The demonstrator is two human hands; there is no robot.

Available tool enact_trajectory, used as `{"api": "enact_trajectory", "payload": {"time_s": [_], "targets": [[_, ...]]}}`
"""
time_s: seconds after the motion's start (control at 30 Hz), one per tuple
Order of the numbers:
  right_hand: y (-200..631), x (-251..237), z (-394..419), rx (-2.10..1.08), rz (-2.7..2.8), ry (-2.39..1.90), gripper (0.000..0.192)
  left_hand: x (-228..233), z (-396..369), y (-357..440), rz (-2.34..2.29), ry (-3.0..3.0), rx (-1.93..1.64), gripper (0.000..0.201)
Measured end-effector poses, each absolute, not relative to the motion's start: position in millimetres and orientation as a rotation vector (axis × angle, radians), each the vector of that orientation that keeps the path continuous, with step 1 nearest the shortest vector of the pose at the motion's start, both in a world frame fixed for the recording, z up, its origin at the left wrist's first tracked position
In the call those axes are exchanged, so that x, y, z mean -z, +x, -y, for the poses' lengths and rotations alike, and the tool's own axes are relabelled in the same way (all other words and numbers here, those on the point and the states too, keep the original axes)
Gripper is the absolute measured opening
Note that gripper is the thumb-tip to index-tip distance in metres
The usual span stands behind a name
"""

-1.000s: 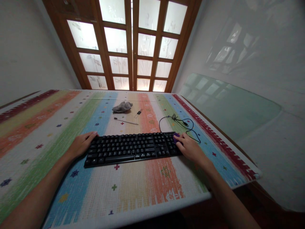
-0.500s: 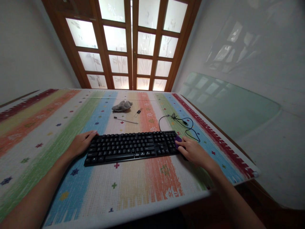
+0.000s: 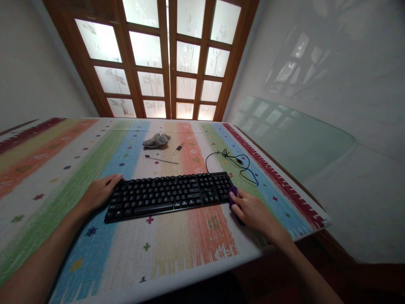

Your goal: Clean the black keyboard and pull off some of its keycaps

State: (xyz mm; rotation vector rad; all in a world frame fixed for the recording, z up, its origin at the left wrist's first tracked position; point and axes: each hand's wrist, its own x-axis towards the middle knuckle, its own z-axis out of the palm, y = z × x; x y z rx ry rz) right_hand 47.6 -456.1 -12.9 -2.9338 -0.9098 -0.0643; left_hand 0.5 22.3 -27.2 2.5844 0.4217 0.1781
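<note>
While the black keyboard [image 3: 169, 194] lies across the middle of the worktop [image 3: 177, 249], which is covered by a striped, many-coloured cloth, the left hand [image 3: 98, 194] rests against the keyboard's left end with its fingers loosely curled about the edge, touching rather than gripping it. At the other end the right hand [image 3: 251, 211] lies over a small purple thing [image 3: 233, 195], most likely a mouse, just beside the keyboard's right edge; the fingers are curved down over it and cover most of it, so only a purple rim shows near the fingertips, and whether they press or merely rest cannot be told. Behind the keyboard's right part a black cable [image 3: 232, 162] lies in loose loops on the cloth, running back to the keyboard's rear edge. Farther back, well apart from both hands, sit a crumpled grey rag [image 3: 155, 140], a thin rod-like tool [image 3: 161, 160] lying nearly level, and a small dark clip-like piece [image 3: 179, 147] just right of the rag. Beyond the worktop stands a wooden door with frosted panes [image 3: 164, 63]. A sheet of glass [image 3: 291, 135] leans at the right wall.
</note>
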Motion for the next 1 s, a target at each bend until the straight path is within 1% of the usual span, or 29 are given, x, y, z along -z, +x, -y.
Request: {"api": "enact_trajectory", "payload": {"time_s": [0.1,0.27,0.37,0.53,0.63,0.8,1.0], "targets": [[44,12,457,0.055,0.896,-2.936,0.035,26,-21,0,-0.432,2.578,-0.174,0.057],[46,4,460,0.035,0.896,-2.889,0.03,23,-19,1,-0.448,2.576,-0.177,0.057],[51,-3,462,0.024,0.86,-2.84,0.031,23,-19,1,-0.434,2.578,-0.183,0.058],[61,-6,452,0.224,0.736,-2.755,0.035,22,-18,0,-0.414,2.57,-0.178,0.058],[67,-1,440,0.27,0.758,-2.767,0.036,21,-17,-1,-0.427,2.57,-0.164,0.058],[74,10,426,0.164,0.793,-2.864,0.032,21,-18,0,-0.416,2.586,-0.167,0.058],[69,7,428,0.064,0.833,-2.935,0.032,21,-18,1,-0.411,2.589,-0.166,0.059]]}}
